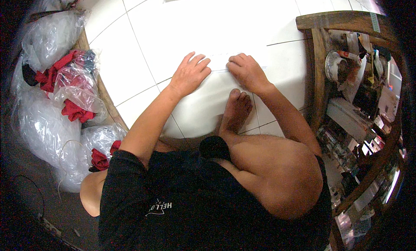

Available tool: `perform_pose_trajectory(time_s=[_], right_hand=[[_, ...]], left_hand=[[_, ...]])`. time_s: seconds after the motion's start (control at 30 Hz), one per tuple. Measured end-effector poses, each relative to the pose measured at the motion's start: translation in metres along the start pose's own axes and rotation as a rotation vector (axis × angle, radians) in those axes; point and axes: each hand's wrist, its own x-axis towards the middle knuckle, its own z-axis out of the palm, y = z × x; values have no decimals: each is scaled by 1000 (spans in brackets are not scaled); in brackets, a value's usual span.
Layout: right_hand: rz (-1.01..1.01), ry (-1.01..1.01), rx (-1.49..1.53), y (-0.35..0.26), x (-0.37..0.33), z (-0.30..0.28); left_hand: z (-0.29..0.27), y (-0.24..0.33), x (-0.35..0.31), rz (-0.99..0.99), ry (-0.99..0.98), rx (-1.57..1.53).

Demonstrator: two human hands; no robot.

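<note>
A glare-washed white sheet (220,62), seemingly long from nine to three o'clock, lies between the equally near, loosely spread, ungrasping left hand (192,73) and curled right hand (248,73), whose grip cannot be told.

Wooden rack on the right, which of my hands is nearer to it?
Right: the right hand is left of the wooden rack; the left hand is farther left.

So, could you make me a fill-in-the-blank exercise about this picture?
Of the left hand and right hand, the one nearer the bare foot is the ____ one.
The clear plastic bags lie to the person's ____.
The shirt is mostly ____.

Missing words: right; left; black.
</note>
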Motion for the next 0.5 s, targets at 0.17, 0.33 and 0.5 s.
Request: perform_pose_trajectory(time_s=[0.17,0.33,0.5], right_hand=[[-40,-2,-23,4,-1,-1],[-30,-38,-30,1,2,-6],[-52,-82,-93,-2,4,-5]], left_hand=[[-2,1,-1,-6,8,5],[0,0,1,16,56,14],[-1,-1,1,52,53,24]])
